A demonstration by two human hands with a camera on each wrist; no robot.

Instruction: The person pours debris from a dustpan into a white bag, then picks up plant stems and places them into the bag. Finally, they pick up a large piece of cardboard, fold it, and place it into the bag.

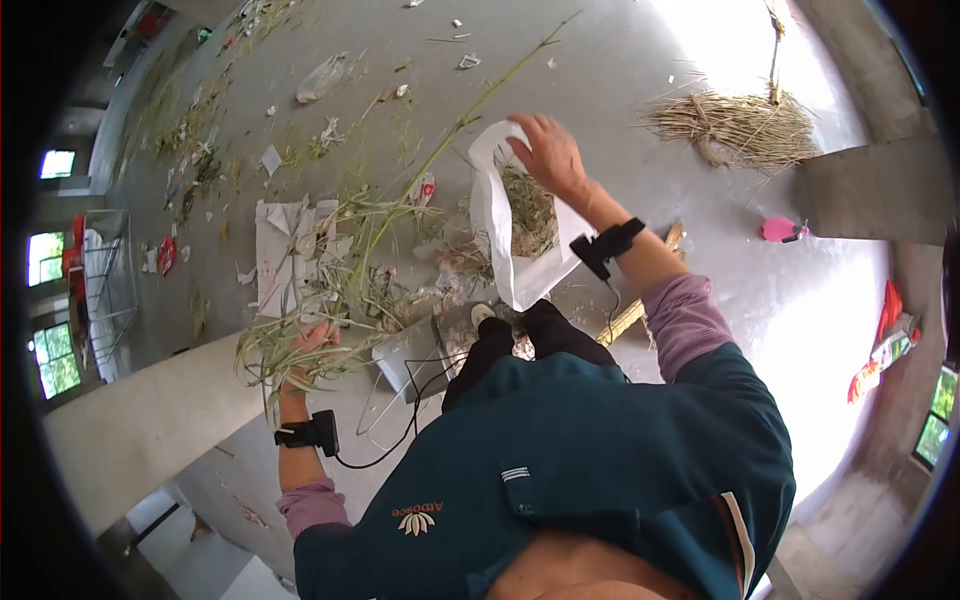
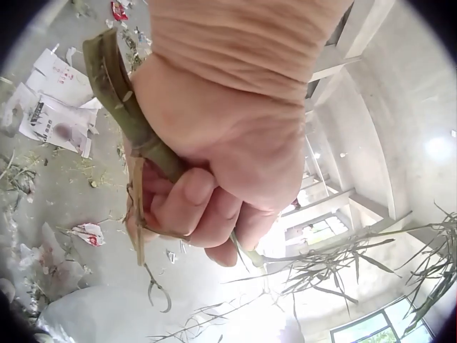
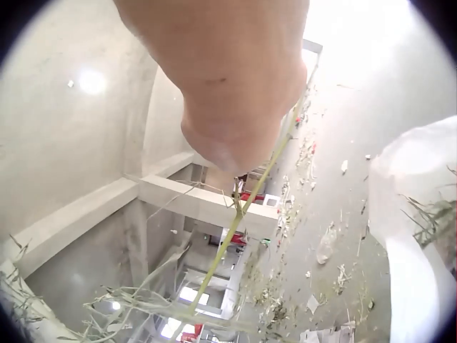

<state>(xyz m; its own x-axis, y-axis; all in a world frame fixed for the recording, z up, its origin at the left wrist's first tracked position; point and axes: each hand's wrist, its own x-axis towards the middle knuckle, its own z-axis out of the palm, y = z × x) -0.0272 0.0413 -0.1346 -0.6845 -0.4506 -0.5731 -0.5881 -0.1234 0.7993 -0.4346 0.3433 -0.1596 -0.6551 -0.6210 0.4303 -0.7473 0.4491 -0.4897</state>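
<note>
- Your left hand grips the green stalk by its thick end, likely to steer its length.
- Your right hand is at the far rim of the open white bag; its grip I cannot tell.

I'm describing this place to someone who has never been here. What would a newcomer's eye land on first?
Probably the open white sack near the middle of the head view, with plant scraps inside and the right hand by its mouth. Next, the thick green stalk gripped in the left hand, then the heap of dry straw at upper right.
</note>
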